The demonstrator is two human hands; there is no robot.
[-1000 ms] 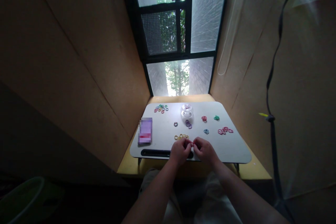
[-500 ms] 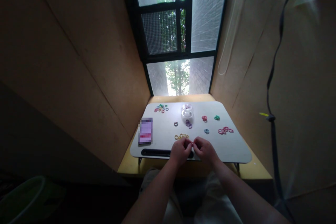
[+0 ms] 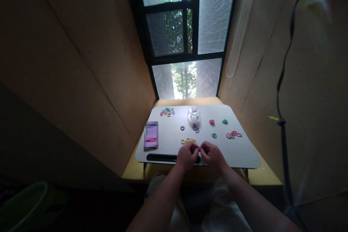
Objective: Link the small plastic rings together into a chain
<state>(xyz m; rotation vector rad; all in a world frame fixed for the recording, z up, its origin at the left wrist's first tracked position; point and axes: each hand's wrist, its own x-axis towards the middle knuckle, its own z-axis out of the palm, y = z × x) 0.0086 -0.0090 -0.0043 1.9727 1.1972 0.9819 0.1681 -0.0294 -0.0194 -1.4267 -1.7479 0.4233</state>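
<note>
My left hand (image 3: 187,156) and my right hand (image 3: 212,154) meet above the front edge of the white table (image 3: 168,134), fingertips pinched together. Between them shows a bit of a small pink-red hair tie (image 3: 199,148); most of it is hidden by my fingers. Yellow hair ties (image 3: 187,141) lie just beyond my left hand. Purple hair ties (image 3: 195,128) and a single dark one (image 3: 182,128) are farther back. To the right are separate little groups: blue (image 3: 214,135), red (image 3: 211,122), green (image 3: 224,121) and pink-red (image 3: 233,135).
A clear round jar (image 3: 194,116) stands near the table's back. Mixed coloured hair ties (image 3: 166,112) are heaped at the back left, with a phone (image 3: 151,135) in front of them. A black slot (image 3: 161,157) runs along the front edge. A dark cord (image 3: 282,116) hangs at right.
Both hands stay in nearly the same place. A little more of the pink-red hair tie shows between the fingertips.
</note>
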